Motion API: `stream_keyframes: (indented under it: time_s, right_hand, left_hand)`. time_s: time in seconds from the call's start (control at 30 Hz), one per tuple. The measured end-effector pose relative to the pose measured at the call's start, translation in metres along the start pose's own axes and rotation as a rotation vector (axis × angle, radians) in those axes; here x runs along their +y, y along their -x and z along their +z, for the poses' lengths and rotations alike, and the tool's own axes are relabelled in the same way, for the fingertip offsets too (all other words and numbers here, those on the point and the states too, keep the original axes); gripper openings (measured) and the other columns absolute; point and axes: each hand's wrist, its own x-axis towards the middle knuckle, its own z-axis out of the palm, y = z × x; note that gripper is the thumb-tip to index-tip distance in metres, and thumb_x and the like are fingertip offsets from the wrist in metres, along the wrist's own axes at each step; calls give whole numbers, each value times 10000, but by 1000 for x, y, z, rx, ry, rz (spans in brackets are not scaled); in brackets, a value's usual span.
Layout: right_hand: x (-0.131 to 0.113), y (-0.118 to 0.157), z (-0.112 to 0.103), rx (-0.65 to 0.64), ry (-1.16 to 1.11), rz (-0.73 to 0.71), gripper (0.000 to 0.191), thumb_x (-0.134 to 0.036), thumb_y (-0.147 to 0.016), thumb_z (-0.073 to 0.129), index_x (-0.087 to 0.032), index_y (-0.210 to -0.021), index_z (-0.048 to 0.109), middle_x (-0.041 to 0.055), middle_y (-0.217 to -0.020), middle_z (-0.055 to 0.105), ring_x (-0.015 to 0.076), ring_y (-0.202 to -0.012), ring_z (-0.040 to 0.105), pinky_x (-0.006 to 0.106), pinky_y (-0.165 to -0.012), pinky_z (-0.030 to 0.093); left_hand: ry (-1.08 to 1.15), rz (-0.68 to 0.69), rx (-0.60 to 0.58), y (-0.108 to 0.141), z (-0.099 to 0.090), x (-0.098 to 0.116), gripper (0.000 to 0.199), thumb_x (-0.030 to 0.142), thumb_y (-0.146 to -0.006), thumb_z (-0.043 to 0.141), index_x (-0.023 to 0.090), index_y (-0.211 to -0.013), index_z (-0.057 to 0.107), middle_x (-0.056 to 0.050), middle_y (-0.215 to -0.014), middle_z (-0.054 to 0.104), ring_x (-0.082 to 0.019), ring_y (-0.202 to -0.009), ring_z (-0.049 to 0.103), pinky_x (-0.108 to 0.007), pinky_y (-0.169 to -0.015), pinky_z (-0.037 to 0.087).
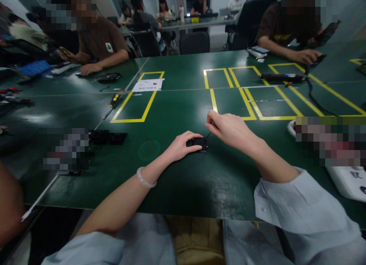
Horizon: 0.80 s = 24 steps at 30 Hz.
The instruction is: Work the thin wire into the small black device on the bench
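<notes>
My left hand (183, 145) grips a small black rectangular part (200, 144) between thumb and fingers, holding it on the green table (183, 189). To the right of it, my right hand (231, 128) is closed in a pinch around a thin dark tool (209, 134). Only a short length of its shaft shows, slanting down to the part's upper right corner. Whether the tip touches the part, I cannot tell. The upper end of the tool is hidden by my fingers.
Black parts (108, 137) lie left of my hands. Farther off are a yellow-and-black screwdriver (114, 100), a paper sheet (148, 85) and yellow tape outlines (128, 120). A black cylindrical tool (283, 77) with a cable lies far right. Two people sit opposite.
</notes>
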Motion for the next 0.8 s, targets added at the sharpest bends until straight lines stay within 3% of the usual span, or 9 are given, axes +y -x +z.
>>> stream_keyframes:
  time_s: [0.43, 0.8]
  right_hand:
    - [-2, 1, 0, 14, 5, -1, 228, -268, -903, 358, -203, -1063, 507, 40, -780, 672, 178, -629, 587, 265, -528, 220]
    - [1, 0, 1, 14, 7, -15, 242, -389, -942, 371, -209, -1002, 522, 41, -775, 668, 184, -647, 598, 265, -527, 226]
  left_hand:
    - [-5, 4, 1, 0, 0, 0, 390, 443, -857, 615, 232, -1185, 616, -50, -1077, 609, -218, -1002, 584, -333, -906, 436]
    - [5, 10, 3, 0, 0, 1, 389, 442, -857, 618, 227, -1181, 619, -52, -1076, 609, -217, -998, 583, -330, -907, 436]
